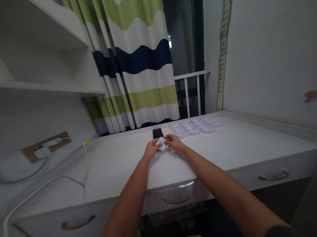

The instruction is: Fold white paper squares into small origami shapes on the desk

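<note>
A small piece of folded white paper (162,144) is held up between my two hands over the desk. My left hand (151,149) pinches its left side, thumb on the near face. On the right side, the fingers and thumb of my right hand (174,142) are closed on the same paper. Just beyond my hands lies a flat black object (157,133), partly covered by them; it may be a phone. Rows of white folded paper pieces (195,127) are spread on the desk behind and to the right of my right hand.
The white desk (118,164) has drawers with metal handles (274,176) along its front. A striped curtain (144,62) and a white railing (192,74) stand behind it. At left are white plugs (43,151) in a socket, a white cable (44,184) and an overhanging shelf (46,86).
</note>
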The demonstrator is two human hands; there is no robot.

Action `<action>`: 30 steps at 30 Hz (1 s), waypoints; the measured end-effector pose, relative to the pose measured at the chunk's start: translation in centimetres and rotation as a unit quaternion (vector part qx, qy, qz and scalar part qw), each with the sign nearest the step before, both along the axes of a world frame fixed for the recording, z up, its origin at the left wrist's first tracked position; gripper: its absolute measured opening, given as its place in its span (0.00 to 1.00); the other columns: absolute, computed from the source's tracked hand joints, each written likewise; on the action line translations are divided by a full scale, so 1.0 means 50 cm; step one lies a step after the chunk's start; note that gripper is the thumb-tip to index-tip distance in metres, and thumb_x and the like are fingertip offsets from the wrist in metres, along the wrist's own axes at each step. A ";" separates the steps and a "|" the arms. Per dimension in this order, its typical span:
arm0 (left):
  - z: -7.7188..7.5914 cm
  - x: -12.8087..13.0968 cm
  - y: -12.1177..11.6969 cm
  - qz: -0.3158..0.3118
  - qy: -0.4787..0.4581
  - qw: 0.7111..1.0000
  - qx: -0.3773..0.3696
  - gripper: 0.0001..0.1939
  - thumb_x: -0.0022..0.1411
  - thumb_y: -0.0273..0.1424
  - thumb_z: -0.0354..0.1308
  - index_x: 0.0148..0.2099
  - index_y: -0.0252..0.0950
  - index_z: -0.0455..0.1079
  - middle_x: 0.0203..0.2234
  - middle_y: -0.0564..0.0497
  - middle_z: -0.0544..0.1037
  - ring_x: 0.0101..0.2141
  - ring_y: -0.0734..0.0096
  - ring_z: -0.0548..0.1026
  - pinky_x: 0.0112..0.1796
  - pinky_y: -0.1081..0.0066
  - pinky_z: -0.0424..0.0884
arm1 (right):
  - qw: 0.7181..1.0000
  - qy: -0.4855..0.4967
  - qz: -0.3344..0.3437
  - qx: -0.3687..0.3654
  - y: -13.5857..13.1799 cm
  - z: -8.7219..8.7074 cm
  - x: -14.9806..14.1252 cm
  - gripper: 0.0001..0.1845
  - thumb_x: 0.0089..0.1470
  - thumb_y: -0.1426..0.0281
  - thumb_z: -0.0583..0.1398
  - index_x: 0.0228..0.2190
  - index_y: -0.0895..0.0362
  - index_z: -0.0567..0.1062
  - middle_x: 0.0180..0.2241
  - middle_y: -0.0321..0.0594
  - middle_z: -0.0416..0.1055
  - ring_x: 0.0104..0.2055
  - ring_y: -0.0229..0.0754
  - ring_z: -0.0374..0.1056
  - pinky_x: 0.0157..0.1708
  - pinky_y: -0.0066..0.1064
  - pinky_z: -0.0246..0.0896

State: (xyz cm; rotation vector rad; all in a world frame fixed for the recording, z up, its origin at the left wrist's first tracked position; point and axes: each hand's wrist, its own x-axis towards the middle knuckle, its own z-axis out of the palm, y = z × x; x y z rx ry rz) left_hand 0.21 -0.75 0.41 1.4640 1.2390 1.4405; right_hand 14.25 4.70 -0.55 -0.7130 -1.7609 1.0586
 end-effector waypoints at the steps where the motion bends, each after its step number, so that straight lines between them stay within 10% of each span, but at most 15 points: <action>1: 0.000 -0.001 0.000 0.002 0.000 1.000 0.006 0.13 0.39 0.30 0.63 0.31 0.31 0.68 0.21 0.51 0.73 0.21 0.73 0.71 0.18 0.77 0.66 | 1.000 -0.001 0.000 -0.003 -0.001 0.000 0.000 0.10 0.37 0.77 0.58 0.28 0.60 0.68 0.20 0.31 0.63 0.20 0.30 0.61 0.17 0.21 0.58; 30: 0.005 -0.011 0.000 0.004 -0.061 0.997 0.050 0.22 0.42 0.33 0.61 0.42 0.32 0.68 0.20 0.52 0.73 0.20 0.75 0.71 0.25 0.73 0.71 | 0.998 0.059 -0.011 -0.021 -0.028 0.028 0.013 0.14 0.33 0.76 0.59 0.28 0.57 0.66 0.21 0.30 0.64 0.22 0.32 0.63 0.21 0.23 0.60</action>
